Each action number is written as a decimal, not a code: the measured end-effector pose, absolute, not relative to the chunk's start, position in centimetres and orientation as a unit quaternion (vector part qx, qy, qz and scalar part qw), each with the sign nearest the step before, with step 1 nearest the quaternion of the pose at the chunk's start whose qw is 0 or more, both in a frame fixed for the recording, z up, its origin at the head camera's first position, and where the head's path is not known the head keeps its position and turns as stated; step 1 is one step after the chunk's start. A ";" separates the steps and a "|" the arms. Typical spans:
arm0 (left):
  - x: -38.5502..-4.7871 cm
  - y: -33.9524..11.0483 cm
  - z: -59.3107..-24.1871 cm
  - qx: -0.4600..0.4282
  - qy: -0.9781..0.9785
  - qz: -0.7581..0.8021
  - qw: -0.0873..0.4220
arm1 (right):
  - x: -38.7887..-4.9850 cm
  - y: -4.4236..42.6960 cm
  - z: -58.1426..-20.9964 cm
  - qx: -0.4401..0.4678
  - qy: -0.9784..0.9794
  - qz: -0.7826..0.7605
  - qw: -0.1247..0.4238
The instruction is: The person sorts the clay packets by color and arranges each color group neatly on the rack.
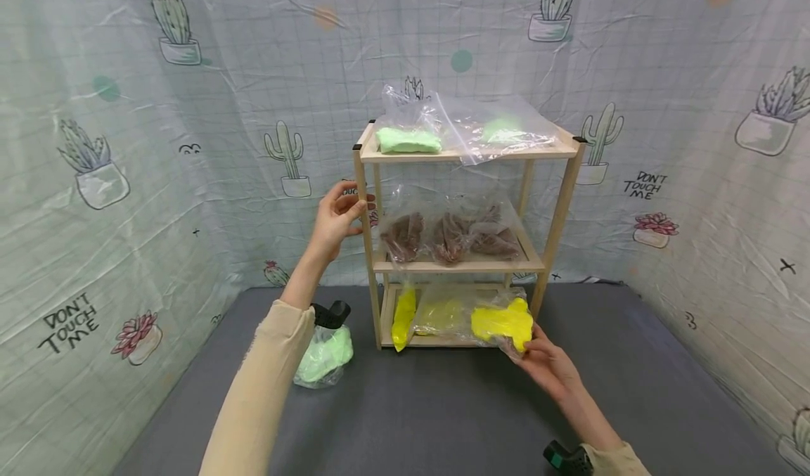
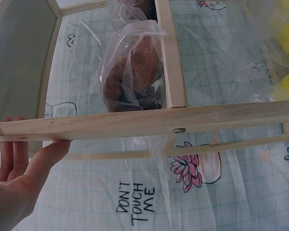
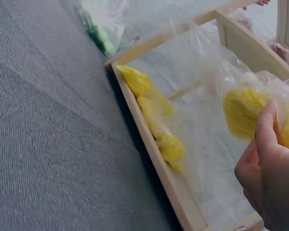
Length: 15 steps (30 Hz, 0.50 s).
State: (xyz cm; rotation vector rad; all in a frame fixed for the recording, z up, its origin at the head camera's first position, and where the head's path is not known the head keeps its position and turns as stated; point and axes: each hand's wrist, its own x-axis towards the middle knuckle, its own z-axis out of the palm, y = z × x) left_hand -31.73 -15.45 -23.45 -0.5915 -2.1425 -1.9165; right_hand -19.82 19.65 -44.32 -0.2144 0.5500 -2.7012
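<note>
A small three-tier wooden shelf (image 1: 458, 266) stands on the dark surface. My left hand (image 1: 338, 216) grips its left front post (image 2: 111, 122), with the thumb on one side and fingers on the other. My right hand (image 1: 553, 365) pinches the edge of a clear plastic bag holding a yellow lump (image 1: 503, 323), at the right front of the bottom tier. In the right wrist view, thumb and fingers close on that bag (image 3: 245, 110). More bagged yellow pieces (image 1: 403, 318) lie on the bottom tier, some poking over its front edge.
Bags of brown lumps (image 1: 451, 237) fill the middle tier. On the top tier lie clear bags with pale green contents (image 1: 408, 140). Another pale green bag (image 1: 325, 356) sits on the dark cloth (image 1: 430, 406) left of the shelf. A cactus-print curtain (image 1: 253, 75) surrounds it.
</note>
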 end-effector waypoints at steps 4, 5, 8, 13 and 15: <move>-31.4 -15.5 -23.3 -0.199 -0.731 -0.644 0.105 | -20.4 18.9 -44.7 -0.085 0.195 -0.962 0.172; -31.4 -15.5 -23.3 -0.198 -0.731 -0.645 0.104 | -20.5 18.7 -44.8 -0.078 0.199 -0.963 0.167; -31.4 -15.5 -23.3 -0.194 -0.733 -0.644 0.101 | -20.9 18.1 -44.7 -0.042 0.214 -0.965 0.148; -31.3 -15.4 -23.2 -0.189 -0.733 -0.646 0.099 | -21.8 17.0 -44.4 0.020 0.248 -0.962 0.116; -31.3 -15.4 -23.2 -0.189 -0.733 -0.647 0.098 | -22.2 16.7 -44.3 0.043 0.257 -0.960 0.103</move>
